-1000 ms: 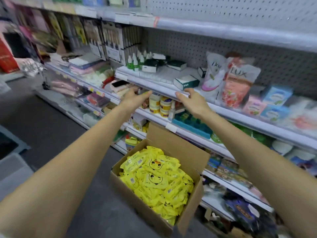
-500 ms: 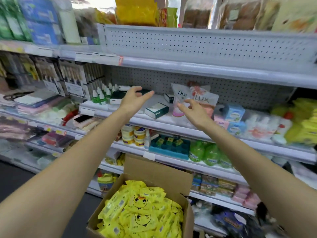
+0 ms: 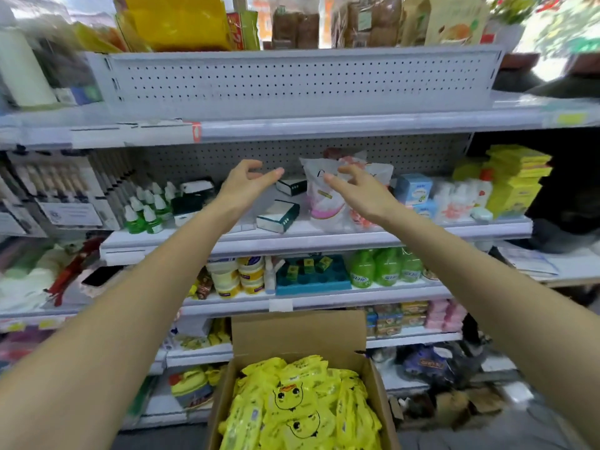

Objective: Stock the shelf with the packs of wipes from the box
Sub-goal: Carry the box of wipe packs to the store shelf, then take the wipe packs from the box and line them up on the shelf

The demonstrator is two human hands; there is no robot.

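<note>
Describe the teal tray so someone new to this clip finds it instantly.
Start at the cardboard box of yellow wipes, then go up to the shelf just above its raised flap. The teal tray sits there between cream jars and green bottles; only it is flat and holds small green cubes.

Two bare arms reach toward a shop shelf (image 3: pixel 324 240). The left hand (image 3: pixel 245 183) and right hand (image 3: pixel 360 190) hover apart above it, fingers loosely curved, holding nothing. Between them stand a small boxed item (image 3: pixel 277 216) and a white pouch (image 3: pixel 319 190). Below, an open cardboard box (image 3: pixel 298 332) brims with yellow packs of wipes (image 3: pixel 298 404).
</note>
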